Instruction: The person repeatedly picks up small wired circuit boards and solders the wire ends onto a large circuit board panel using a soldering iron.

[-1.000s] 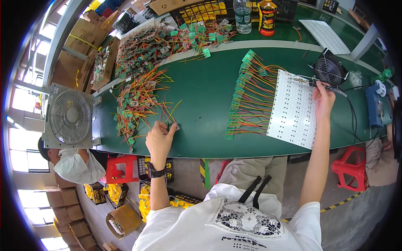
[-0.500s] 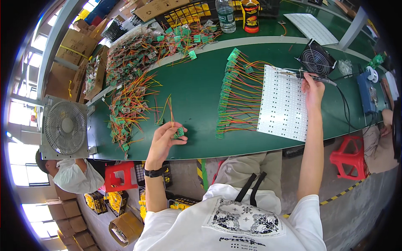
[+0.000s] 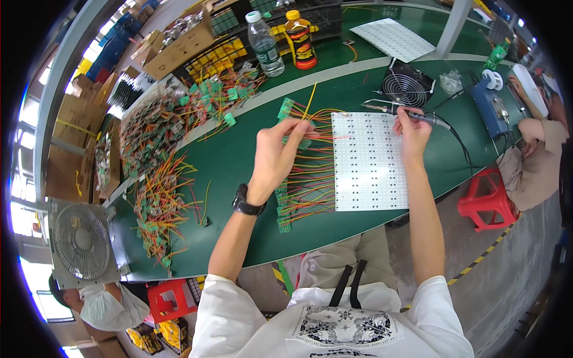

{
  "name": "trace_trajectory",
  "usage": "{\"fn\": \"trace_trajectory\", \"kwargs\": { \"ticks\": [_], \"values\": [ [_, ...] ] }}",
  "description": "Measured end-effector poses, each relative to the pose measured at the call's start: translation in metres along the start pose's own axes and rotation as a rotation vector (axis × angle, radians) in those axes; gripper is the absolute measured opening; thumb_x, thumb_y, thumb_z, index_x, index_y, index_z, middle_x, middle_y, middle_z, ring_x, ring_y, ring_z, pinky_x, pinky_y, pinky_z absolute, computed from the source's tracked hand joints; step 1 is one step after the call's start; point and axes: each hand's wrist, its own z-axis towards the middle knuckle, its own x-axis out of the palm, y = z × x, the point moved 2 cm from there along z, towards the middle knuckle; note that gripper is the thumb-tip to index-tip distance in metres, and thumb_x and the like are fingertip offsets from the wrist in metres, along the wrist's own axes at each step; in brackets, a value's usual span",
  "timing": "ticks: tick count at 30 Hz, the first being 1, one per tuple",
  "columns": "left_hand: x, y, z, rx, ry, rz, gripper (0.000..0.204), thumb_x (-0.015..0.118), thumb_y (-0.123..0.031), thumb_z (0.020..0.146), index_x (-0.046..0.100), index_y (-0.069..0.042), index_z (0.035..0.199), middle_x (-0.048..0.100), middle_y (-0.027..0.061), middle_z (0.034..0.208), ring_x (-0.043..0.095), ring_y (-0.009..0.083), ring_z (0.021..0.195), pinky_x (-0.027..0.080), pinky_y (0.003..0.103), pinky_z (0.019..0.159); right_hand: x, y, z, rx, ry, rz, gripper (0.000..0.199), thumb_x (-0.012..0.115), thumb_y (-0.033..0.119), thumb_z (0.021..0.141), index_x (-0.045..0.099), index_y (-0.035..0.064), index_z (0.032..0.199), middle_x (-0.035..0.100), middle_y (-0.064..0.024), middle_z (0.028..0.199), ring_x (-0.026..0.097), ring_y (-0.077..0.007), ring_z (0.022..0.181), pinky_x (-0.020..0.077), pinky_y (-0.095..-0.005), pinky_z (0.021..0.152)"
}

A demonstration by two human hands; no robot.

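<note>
My left hand [image 3: 276, 149] holds a small green connector with yellow and red wires [image 3: 305, 113] over the left edge of a white LED panel [image 3: 370, 161] on the green table [image 3: 239, 155]. A row of green connectors with orange and red wires [image 3: 301, 185] lies along that edge of the panel. My right hand [image 3: 410, 132] grips a soldering iron [image 3: 412, 114] at the panel's top right corner, its tip pointing left. A black watch sits on my left wrist.
A heap of wired green connectors [image 3: 158, 197] lies at the left. A small black fan [image 3: 406, 86], a blue soldering station [image 3: 492, 110], two bottles [image 3: 280, 42], a white fan [image 3: 80, 241] and a red stool [image 3: 486, 197] surround the work. Other people sit at lower left and far right.
My left hand picked a wired connector from the heap at the left and carried it right to the panel's edge. My right hand stayed at the panel's top right corner with the iron.
</note>
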Motion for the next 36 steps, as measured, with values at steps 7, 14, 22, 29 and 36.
{"fn": "trace_trajectory", "kwargs": {
  "ticks": [7, 14, 22, 29, 36],
  "values": [
    [0.045, 0.017, 0.065, 0.077, 0.088, -0.432, 0.032, 0.052, -0.017, 0.102, 0.062, 0.008, 0.119, 0.071, 0.0155, 0.103, 0.069, 0.0191, 0.096, 0.052, 0.028, 0.087, 0.002, -0.001, 0.002, 0.142, 0.023, 0.049, 0.012, 0.071, 0.008, 0.086, 0.065, -0.0026, 0.091, 0.063, -0.0066, 0.067, 0.054, -0.0115, 0.049, 0.0374, -0.0243, 0.045],
    [0.056, 0.038, 0.083, -0.028, 0.229, -0.276, 0.021, 0.054, -0.014, 0.099, 0.066, 0.004, 0.099, 0.063, 0.0030, 0.075, 0.055, 0.0075, 0.063, 0.046, 0.024, 0.057, -0.007, -0.004, 0.004, 0.173, -0.021, 0.006, 0.025, 0.072, 0.014, 0.085, 0.064, -0.0022, 0.068, 0.060, -0.0069, 0.059, 0.052, -0.0125, 0.046, 0.0354, -0.0260, 0.045],
    [0.065, 0.065, 0.069, 0.333, 0.102, 0.335, 0.014, 0.067, -0.016, 0.082, 0.073, -0.005, 0.087, 0.069, 0.0096, 0.081, 0.064, 0.0278, 0.066, 0.049, 0.035, 0.060, -0.006, 0.000, 0.003, 0.201, -0.030, 0.044, 0.020, 0.072, 0.014, 0.086, 0.063, -0.0020, 0.077, 0.063, -0.0087, 0.065, 0.054, -0.0132, 0.048, 0.0380, -0.0260, 0.046],
    [0.069, 0.068, 0.063, 0.339, 0.048, 0.380, 0.012, 0.068, -0.016, 0.080, 0.073, -0.006, 0.084, 0.067, 0.0073, 0.076, 0.064, 0.0280, 0.066, 0.050, 0.035, 0.059, -0.010, -0.001, -0.002, 0.205, 0.086, -0.039, 0.021, 0.072, 0.014, 0.088, 0.064, -0.0038, 0.094, 0.065, -0.0105, 0.074, 0.061, -0.0154, 0.056, 0.0460, -0.0263, 0.051],
    [0.069, 0.074, 0.063, 0.328, -0.010, 0.366, 0.010, 0.070, -0.014, 0.080, 0.072, -0.005, 0.081, 0.067, 0.0065, 0.073, 0.065, 0.0244, 0.063, 0.049, 0.033, 0.058, -0.003, 0.002, -0.005, 0.176, 0.196, -0.092, 0.019, 0.070, 0.011, 0.089, 0.064, -0.0046, 0.097, 0.065, -0.0101, 0.074, 0.063, -0.0153, 0.059, 0.0485, -0.0258, 0.052]
  ]
}}
